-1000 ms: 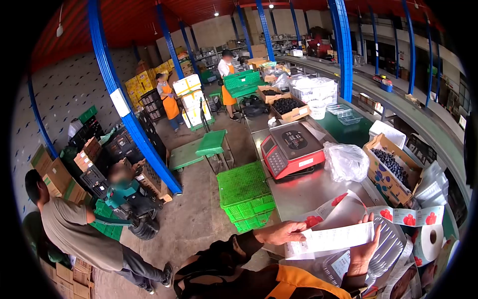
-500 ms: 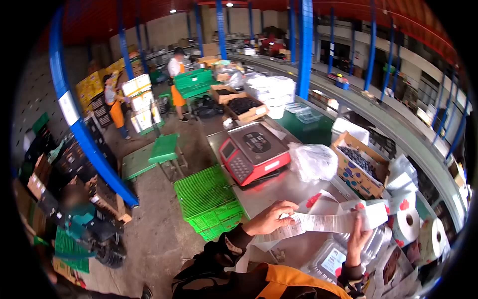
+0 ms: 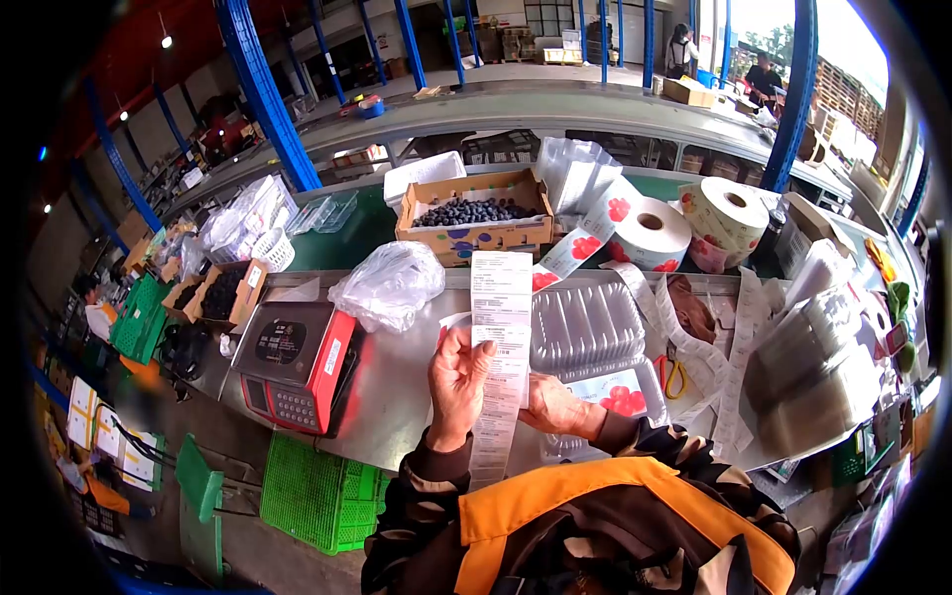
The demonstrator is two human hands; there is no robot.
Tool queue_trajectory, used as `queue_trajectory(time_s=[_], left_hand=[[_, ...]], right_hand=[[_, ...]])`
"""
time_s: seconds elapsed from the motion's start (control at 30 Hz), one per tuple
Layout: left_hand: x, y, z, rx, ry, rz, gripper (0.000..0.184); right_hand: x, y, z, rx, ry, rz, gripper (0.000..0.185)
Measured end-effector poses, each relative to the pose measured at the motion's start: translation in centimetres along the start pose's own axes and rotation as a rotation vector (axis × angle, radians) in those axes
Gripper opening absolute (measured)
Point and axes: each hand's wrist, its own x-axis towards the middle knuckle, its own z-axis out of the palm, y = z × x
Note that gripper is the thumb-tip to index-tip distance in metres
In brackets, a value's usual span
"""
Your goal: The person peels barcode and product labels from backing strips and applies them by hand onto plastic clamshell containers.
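A long white strip of printed labels (image 3: 502, 317) hangs upright in front of me, its top end near the fruit box and its lower end by my chest. My left hand (image 3: 457, 385) is closed on the strip's left edge, with the thumb across its face. At the right edge, my right hand (image 3: 557, 405) is closed with curled fingers against the strip; its fingertips are partly hidden. Just beyond my right hand lies an open clear plastic clamshell (image 3: 587, 332) bearing a red-flower label (image 3: 613, 393). Orange-handled scissors (image 3: 674, 377) lie to its right.
A red scale (image 3: 297, 365) stands left, beside a clear plastic bag (image 3: 389, 285). Behind are a cardboard box of dark berries (image 3: 476, 234) and two label rolls (image 3: 650, 234). Clear containers (image 3: 813, 382) are stacked right. Green crates (image 3: 317, 491) stand on the floor left.
My view has swung right, toward the conveyor. The label strip, stretched sideways between my hands before, now hangs lengthwise, and my hands have come closer together.
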Motion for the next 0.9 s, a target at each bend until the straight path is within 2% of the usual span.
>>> queue_trajectory(time_s=[0.23, 0.33, 0.37, 0.47, 0.5, 0.6, 0.7, 0.8, 0.83, 0.9], left_hand=[[1.7, -0.3, 1.0, 0.050, 0.066, 0.145, 0.011], [2.4, 0.2, 1.7, 0.033, 0.104, 0.182, 0.013], [2.7, 0.4, 1.9, 0.024, 0.112, 0.194, 0.013], [3.3, 0.9, 2.9, 0.041, 0.138, 0.250, 0.017], [3.5, 0.8, 3.2, 0.026, 0.153, 0.252, 0.024], [4.0, 1.1, 3.7, 0.002, 0.141, 0.247, 0.032], [4.0, 1.3, 3.9, -0.008, 0.150, 0.208, 0.040], [4.2, 1.2, 3.5, 0.032, 0.166, 0.214, 0.044], [4.4, 1.0, 3.0, 0.031, 0.166, 0.197, 0.047], [5.0, 0.5, 2.5, 0.048, 0.162, 0.201, 0.050]], right_hand=[[-1.7, 1.7, 2.0, 0.098, -0.084, 0.096, 0.030], [-2.2, 2.4, 3.9, 0.134, -0.065, 0.094, 0.031], [-2.1, 2.5, 4.3, 0.146, -0.018, 0.015, 0.031], [-2.2, 3.6, 5.5, 0.120, 0.013, -0.017, 0.030], [-1.7, 2.9, 4.6, 0.144, -0.027, 0.025, 0.031], [-2.3, 4.9, 6.6, 0.140, -0.040, 0.032, 0.041], [-2.4, 5.8, 6.4, 0.084, -0.024, -0.103, 0.052], [0.5, 1.2, -0.7, 0.237, -0.143, 0.024, 0.065], [0.2, 1.7, -1.7, 0.549, -0.266, 0.283, 0.080], [1.3, 0.3, -3.3, 1.045, -0.082, 0.280, 0.080]])
